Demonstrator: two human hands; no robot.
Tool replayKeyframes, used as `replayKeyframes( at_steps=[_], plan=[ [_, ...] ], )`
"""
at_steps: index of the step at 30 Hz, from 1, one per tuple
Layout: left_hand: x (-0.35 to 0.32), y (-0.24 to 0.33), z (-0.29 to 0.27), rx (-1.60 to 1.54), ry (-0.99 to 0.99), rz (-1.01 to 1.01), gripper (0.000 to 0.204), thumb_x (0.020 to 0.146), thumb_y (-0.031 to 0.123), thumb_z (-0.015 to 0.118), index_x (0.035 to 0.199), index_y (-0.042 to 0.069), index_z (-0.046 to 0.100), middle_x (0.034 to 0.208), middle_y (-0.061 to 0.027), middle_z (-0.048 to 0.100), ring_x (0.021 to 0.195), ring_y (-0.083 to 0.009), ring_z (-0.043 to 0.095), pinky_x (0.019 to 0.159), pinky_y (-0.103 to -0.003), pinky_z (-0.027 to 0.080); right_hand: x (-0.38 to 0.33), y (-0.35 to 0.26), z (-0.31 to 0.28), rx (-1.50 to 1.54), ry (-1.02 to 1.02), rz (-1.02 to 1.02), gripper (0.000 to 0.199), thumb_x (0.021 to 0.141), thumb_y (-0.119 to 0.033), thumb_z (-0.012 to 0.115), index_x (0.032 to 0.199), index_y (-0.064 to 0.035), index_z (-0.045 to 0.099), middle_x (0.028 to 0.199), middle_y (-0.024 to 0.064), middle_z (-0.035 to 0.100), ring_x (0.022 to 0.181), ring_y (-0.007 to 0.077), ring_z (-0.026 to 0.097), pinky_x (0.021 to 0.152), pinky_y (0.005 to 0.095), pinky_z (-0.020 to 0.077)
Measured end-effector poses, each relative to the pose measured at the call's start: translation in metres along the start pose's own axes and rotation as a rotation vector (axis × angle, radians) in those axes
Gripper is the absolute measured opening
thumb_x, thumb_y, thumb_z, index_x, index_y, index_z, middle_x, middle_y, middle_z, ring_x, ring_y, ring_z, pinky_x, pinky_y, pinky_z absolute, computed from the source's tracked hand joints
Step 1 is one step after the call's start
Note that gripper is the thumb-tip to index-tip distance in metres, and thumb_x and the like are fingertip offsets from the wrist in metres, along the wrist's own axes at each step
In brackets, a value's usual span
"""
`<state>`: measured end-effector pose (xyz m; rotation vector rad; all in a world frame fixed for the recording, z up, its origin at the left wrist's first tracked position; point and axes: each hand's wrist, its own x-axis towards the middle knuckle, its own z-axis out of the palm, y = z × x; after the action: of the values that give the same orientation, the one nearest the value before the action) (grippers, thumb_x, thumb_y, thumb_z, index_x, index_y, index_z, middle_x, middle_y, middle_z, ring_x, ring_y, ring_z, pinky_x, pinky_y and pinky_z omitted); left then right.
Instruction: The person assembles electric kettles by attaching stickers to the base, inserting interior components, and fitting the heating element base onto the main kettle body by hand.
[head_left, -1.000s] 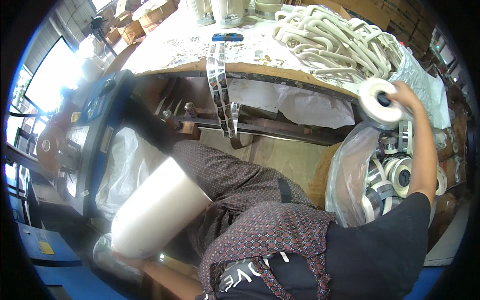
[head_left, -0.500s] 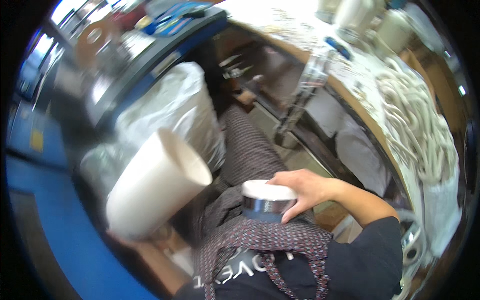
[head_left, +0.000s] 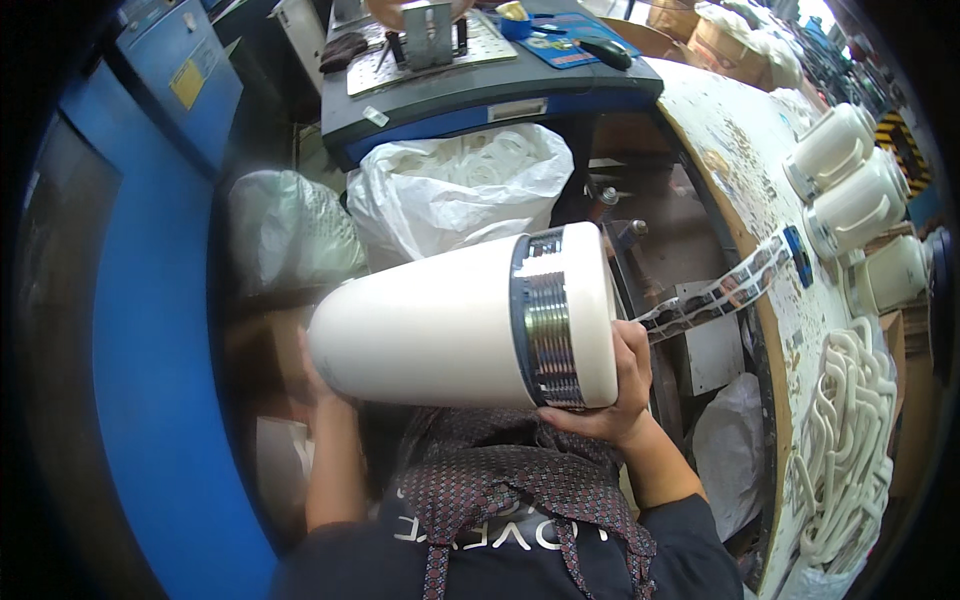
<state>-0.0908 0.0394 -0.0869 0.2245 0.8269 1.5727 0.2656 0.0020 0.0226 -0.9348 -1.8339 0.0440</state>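
A large white flask-like body (head_left: pixel 420 330) lies almost level in front of me, its rounded end to the left. On its right end sits a white collar (head_left: pixel 592 318) with a ribbed chrome band (head_left: pixel 550 325) and a dark blue ring along it. My right hand (head_left: pixel 622 390) is closed round the collar, thumb below and fingers at the end face. My left hand (head_left: pixel 318 375) supports the rounded left end; most of its fingers are hidden behind the body. The two pieces meet end to end; whether they are fastened cannot be seen.
A white sack (head_left: pixel 455 215) of pale rings stands ahead under a dark-topped table (head_left: pixel 470 90). On the right-hand bench (head_left: pixel 715 130) are several white jugs (head_left: pixel 852 215), a strip of labels (head_left: pixel 720 298) and a pile of white handles (head_left: pixel 850 440). A blue cabinet (head_left: pixel 150 330) rises at left.
The white body and the banded collar, apart before, are now brought together end to end. The body has swung to nearly level. My view has turned, showing more of the table ahead.
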Motion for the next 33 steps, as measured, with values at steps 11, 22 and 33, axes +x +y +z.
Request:
replayKeyframes(
  at_steps=[11, 22, 33],
  plan=[
    [-0.008, 0.043, 0.039, 0.37, -0.342, 0.623, 0.052, 0.095, 0.04, 0.046, 0.128, 0.0, 0.053, 0.127, -0.0158, 0.057, 0.117, -0.0282, 0.056, 0.099, -0.041, 0.046, -0.018, 0.071, 0.012, 0.757, -0.09, 1.225, 0.055, 0.085, -0.042, 0.071, 0.117, 0.0011, 0.059, 0.1, 0.0085, 0.067, 0.092, 0.0165, 0.062, 0.079, 0.0321, 0.0511],
    [-0.036, 0.004, 0.119, 0.409, 0.075, 0.388, 0.066, 0.095, 0.057, 0.039, 0.139, 0.008, 0.047, 0.139, -0.0131, 0.05, 0.128, -0.0311, 0.046, 0.105, -0.047, 0.04, 0.006, 0.082, -0.006, 0.743, 0.256, 0.89, 0.069, 0.089, -0.038, 0.068, 0.141, -0.0008, 0.042, 0.118, 0.0191, 0.051, 0.096, 0.0218, 0.062, 0.083, 0.0331, 0.0523],
    [0.093, 0.041, -0.061, 0.644, -0.216, 0.33, 0.07, 0.099, 0.054, 0.032, 0.144, 0.001, 0.036, 0.143, -0.0184, 0.045, 0.131, -0.0317, 0.044, 0.106, -0.042, 0.04, -0.017, 0.026, -0.023, -0.025, 0.313, -0.176, 0.077, 0.069, -0.057, 0.077, 0.123, -0.0039, 0.059, 0.095, 0.0118, 0.056, 0.086, 0.0296, 0.056, 0.079, 0.0416, 0.0487]
  ],
)
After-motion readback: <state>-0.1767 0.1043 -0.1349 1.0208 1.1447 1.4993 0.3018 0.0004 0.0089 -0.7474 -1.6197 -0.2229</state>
